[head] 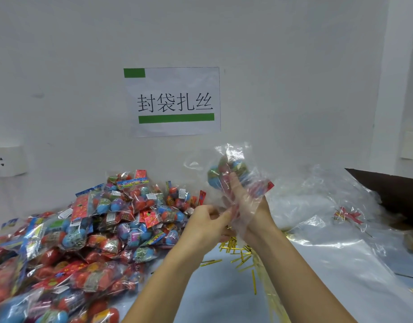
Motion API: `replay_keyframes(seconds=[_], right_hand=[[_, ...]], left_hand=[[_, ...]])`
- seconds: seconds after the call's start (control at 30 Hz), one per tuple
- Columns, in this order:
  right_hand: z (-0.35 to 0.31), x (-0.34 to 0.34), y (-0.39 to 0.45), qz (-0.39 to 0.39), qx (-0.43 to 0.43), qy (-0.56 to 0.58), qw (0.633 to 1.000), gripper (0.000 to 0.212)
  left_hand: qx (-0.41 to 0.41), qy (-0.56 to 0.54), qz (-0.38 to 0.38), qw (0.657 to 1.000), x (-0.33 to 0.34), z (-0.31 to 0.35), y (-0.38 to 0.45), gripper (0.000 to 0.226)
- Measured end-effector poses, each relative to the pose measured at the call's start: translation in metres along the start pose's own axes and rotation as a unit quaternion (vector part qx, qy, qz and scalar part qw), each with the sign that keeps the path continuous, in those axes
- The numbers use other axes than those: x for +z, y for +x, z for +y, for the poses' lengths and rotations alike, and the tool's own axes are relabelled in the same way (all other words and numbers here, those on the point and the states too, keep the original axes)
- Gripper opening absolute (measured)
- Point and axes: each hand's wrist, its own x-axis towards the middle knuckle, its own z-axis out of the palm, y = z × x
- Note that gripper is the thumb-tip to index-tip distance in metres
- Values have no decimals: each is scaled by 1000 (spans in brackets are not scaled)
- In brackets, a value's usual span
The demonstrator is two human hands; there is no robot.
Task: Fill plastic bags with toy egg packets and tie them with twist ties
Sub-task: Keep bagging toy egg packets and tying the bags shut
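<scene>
Head view: pale table [215, 299] against white wall [270, 54], sign [173, 101] taped up. Left hand [205, 220] pinching, right hand [249, 206] gripping clear bag [238, 173].

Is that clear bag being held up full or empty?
Filled: the clear bag shows colourful toy eggs inside, above the right hand.

The plastic bag [238, 183] veils the right hand [249, 206]; the egg packets [226, 171] inside are blurred.
</scene>
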Motion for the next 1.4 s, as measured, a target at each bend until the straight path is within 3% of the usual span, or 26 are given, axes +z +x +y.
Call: replay_keyframes(seconds=[0.13, 0.2, 0.33, 0.43, 0.53, 0.63, 0.77, 0.87, 0.93, 1.0, 1.07, 1.13, 1.2, 1.3, 1.4], right_hand=[[-4, -6, -1, 9, 6, 64, 998, 31], [-6, -13, 2, 4, 32, 127, 991, 18], [-5, -24, 7, 35, 59, 155, 986, 26], [-10, -23, 4, -27, 77, 226, 971, 8], [-11, -24, 8, -56, 83, 229, 968, 6], [-11, -24, 9, -88, 107, 253, 957, 12], [-9, -29, 12, -44, 106, 249, 962, 13], [-13, -31, 10, -57, 104, 307, 944, 18], [-14, -30, 10, -70, 81, 257, 960, 13], [-13, -26, 8, -37, 39, 155, 986, 11], [-12, -21, 4, -15, 13, 45, 999, 11], [-10, -17, 2, 1, 0, -49, 999, 12], [-7, -15, 2, 0, -16, -109, 994, 18], [-2, -15, -1, -20, -28, -162, 986, 51], [-1, -16, -2, 19, -37, -260, 965, 42]], left_hand=[[-6, -22, 11, 1000, 1, -8, 1, 38], [-31, 3, -32, 999, -3, -12, 1, 33], [-64, 70, -102, 990, -9, -8, 0, 35], [-53, 136, -8, 989, -11, 1, -1, 32], [4, 152, 92, 984, -12, 5, 0, 33], [17, 103, 24, 994, -7, 3, -2, 28], [31, 113, -54, 992, -4, 0, -4, 22], [27, 146, -121, 982, -11, 5, -5, 24], [28, 177, -108, 978, -15, 9, -6, 25], [60, 238, -17, 969, -17, 13, -6, 27], [129, 287, 99, 944, -16, 17, -6, 26], [225, 274, 156, 922, -11, 23, -8, 23], [287, 268, 147, 908, -4, 29, -11, 21], [276, 300, 104, 907, 6, 30, -15, 31], [273, 306, 116, 905, 7, 29, -15, 18]])
